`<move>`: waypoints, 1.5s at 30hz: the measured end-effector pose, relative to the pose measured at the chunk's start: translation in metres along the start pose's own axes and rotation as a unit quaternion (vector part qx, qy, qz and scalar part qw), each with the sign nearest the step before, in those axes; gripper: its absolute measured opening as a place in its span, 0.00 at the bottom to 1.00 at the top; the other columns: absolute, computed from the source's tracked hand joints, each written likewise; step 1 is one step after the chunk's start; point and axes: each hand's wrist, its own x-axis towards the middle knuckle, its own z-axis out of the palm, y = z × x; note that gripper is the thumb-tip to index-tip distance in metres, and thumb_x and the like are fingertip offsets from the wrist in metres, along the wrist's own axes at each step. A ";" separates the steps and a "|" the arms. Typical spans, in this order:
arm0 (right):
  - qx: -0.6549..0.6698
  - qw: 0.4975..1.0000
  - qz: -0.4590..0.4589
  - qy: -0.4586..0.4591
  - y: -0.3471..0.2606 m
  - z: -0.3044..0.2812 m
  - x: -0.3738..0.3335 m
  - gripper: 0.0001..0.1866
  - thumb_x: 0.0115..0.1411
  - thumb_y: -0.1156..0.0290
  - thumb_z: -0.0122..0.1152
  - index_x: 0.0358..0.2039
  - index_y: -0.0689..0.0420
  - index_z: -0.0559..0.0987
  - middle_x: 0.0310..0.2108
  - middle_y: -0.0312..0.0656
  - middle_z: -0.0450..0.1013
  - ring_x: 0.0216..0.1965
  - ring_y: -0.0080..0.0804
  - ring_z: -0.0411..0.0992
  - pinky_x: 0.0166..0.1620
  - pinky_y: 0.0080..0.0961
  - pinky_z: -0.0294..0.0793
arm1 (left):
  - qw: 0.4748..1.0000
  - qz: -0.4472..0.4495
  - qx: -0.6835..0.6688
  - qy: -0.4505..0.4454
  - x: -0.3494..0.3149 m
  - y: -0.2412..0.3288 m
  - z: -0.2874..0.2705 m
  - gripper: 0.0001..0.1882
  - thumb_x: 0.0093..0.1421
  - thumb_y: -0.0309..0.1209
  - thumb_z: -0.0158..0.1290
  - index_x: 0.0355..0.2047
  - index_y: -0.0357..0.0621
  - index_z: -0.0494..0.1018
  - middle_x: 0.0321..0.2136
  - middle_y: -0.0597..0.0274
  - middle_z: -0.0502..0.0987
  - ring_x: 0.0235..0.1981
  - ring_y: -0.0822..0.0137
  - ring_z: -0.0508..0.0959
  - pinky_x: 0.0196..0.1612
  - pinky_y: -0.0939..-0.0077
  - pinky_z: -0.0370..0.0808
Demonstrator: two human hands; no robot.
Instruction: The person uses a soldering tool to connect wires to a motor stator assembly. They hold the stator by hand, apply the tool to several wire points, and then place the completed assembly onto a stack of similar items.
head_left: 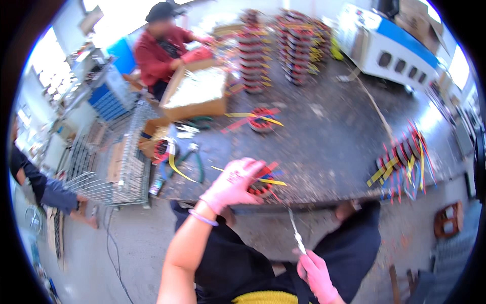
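Note:
My left hand (232, 183), in a pink glove, grips a wound stator (260, 189) at the table's near edge. Its fingers lie over the left side of the ring, partly hiding it, and red, yellow and blue leads stick out. Below the edge, over my lap, my right hand (318, 275), also gloved in pink, is closed round a thin metal tool (298, 238) with a white-wrapped handle. The tool's tip points up toward the table and is apart from the stator. A second stator (261, 120) with yellow and red strips lies farther back.
Pliers with green handles (199, 164) and another stator (163, 149) lie to the left, beside a wire basket (121, 172). Behind are a cardboard box (202, 110) and stator stacks (251, 61). More stators (405, 154) lie right. A co-worker (159, 48) sits across the table.

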 end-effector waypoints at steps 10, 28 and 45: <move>-0.001 0.999 0.034 0.007 -0.005 0.008 0.001 0.19 0.73 0.66 0.48 0.58 0.63 0.72 0.20 0.26 0.61 0.21 0.14 0.56 0.25 0.14 0.53 | 0.997 -0.070 0.013 -0.042 0.000 0.012 0.000 0.53 0.35 0.41 0.74 0.64 0.46 0.64 0.57 0.49 0.67 0.58 0.46 0.69 0.61 0.57 0.66; 0.007 0.998 0.054 -0.005 -0.010 0.010 0.003 0.19 0.73 0.65 0.48 0.58 0.62 0.72 0.21 0.27 0.61 0.23 0.15 0.58 0.28 0.16 0.58 | 0.997 -0.074 0.016 -0.035 -0.001 0.011 0.002 0.52 0.35 0.40 0.73 0.63 0.45 0.65 0.56 0.50 0.68 0.57 0.46 0.69 0.61 0.57 0.66; -0.046 0.998 0.038 -0.007 -0.006 0.008 0.003 0.19 0.73 0.63 0.48 0.56 0.62 0.73 0.21 0.28 0.61 0.23 0.16 0.60 0.28 0.17 0.60 | 0.996 -0.081 0.023 -0.039 -0.001 0.010 0.001 0.52 0.36 0.40 0.74 0.63 0.44 0.65 0.57 0.49 0.68 0.57 0.46 0.69 0.62 0.57 0.66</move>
